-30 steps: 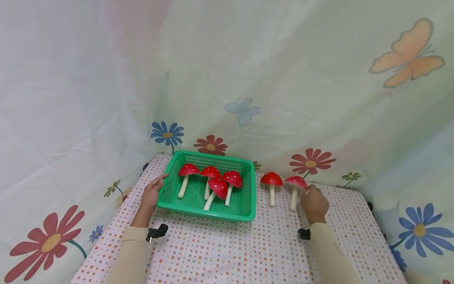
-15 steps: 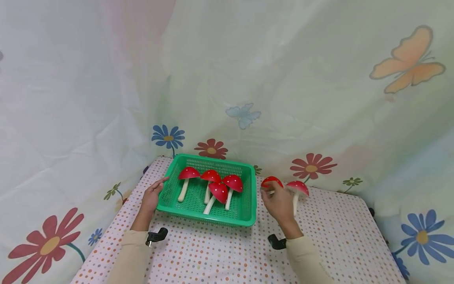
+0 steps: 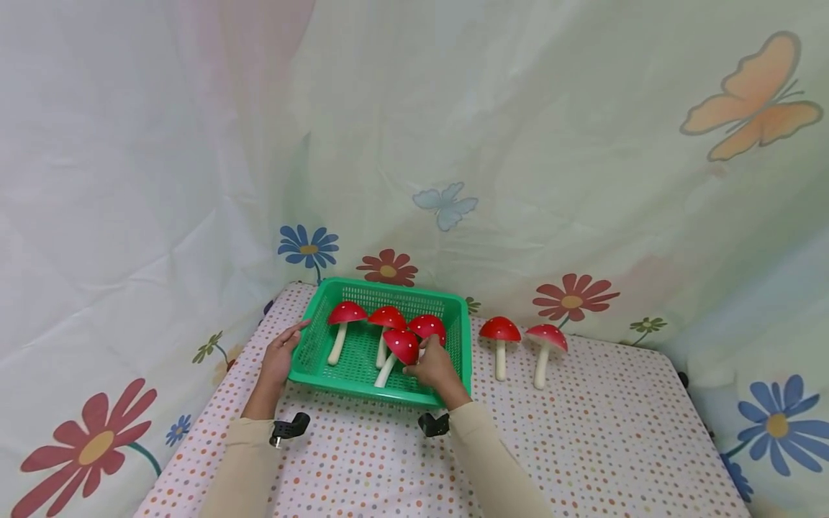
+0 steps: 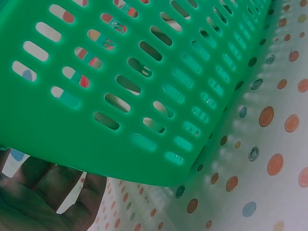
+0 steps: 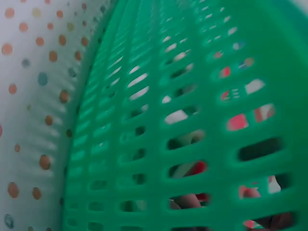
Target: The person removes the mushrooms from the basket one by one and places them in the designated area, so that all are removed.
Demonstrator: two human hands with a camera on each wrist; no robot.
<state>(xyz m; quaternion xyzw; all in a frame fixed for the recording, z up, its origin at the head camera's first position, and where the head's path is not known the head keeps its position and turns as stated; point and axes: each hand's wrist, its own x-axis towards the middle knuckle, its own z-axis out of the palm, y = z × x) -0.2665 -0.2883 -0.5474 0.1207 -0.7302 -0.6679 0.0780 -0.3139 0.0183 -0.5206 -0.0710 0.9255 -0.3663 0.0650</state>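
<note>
A green plastic basket (image 3: 378, 394) stands left of centre in the head view, with several toy mushrooms with white-dotted red caps inside it. My left hand (image 3: 278, 356) holds its left side at the rim; in the left wrist view, the fingers (image 4: 91, 197) partly vanish behind the rim. My right hand (image 3: 435, 368) reaches into the basket at the right, beside a mushroom's red cap (image 3: 427, 326) and close to a nearer mushroom (image 3: 402, 346). It covers most of the farther mushroom's stem, and its grip is unclear. The right wrist view shows mostly basket wall (image 5: 159, 125).
Two more toy mushrooms, one upright-looking (image 3: 501, 330) and one tilted (image 3: 547, 337), are on the dotted tablecloth (image 3: 622, 432) right of the basket. A printed cloth backdrop (image 3: 583, 180) hangs behind and around the table.
My right hand has left the mushroom at the far right, passed in front of the other one outside and moved left into the basket. My left hand stays at the rim.
</note>
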